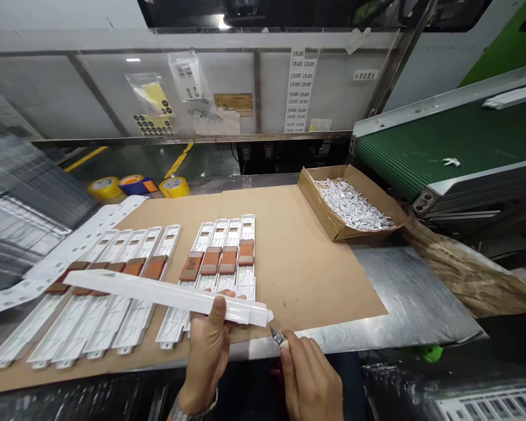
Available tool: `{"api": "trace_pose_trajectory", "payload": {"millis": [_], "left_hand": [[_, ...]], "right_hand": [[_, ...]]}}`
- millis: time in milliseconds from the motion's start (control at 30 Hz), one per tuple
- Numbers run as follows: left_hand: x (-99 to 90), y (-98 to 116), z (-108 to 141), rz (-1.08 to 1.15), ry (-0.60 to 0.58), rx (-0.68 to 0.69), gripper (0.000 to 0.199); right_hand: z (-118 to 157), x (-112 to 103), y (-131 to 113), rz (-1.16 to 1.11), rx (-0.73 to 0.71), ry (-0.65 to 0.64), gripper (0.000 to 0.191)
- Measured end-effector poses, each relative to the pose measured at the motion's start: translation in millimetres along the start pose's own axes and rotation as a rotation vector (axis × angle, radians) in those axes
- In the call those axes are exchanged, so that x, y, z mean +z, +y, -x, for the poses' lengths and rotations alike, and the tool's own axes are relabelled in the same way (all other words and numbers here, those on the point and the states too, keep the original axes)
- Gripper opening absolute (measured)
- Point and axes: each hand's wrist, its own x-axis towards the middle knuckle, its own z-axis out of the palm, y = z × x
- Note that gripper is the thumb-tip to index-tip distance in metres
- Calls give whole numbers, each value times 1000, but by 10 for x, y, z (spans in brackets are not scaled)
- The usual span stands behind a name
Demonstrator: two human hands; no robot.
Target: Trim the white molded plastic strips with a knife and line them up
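My left hand [209, 345] grips a long white plastic strip [158, 290] near its right end, thumb on top and fingers behind. The strip slants across the table above several similar pieces. In my right hand [312, 374] is a small knife [277, 337], its handle mostly hidden by the fingers. The blade points up and left, close to the right tip of the strip; I cannot tell whether they touch. Behind the strip lie white plastic parts [248, 280] in two groups, each part with a brown band [228, 260] around its middle.
Cardboard [284, 257] covers much of the metal table [403, 292]. A cardboard box [319, 213] of small white scraps stands at the back right, beside a green conveyor belt [421, 153]. Yellow tape rolls [174, 187] sit at the back left, near stacked grey trays [21, 204].
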Motion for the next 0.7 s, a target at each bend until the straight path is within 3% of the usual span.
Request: {"api": "trace_pose_trajectory", "payload": {"millis": [700], "left_hand": [[100,53,60,-5,26,-27,48]], "right_hand": [[4,46,24,-29,2,-26,21]]}}
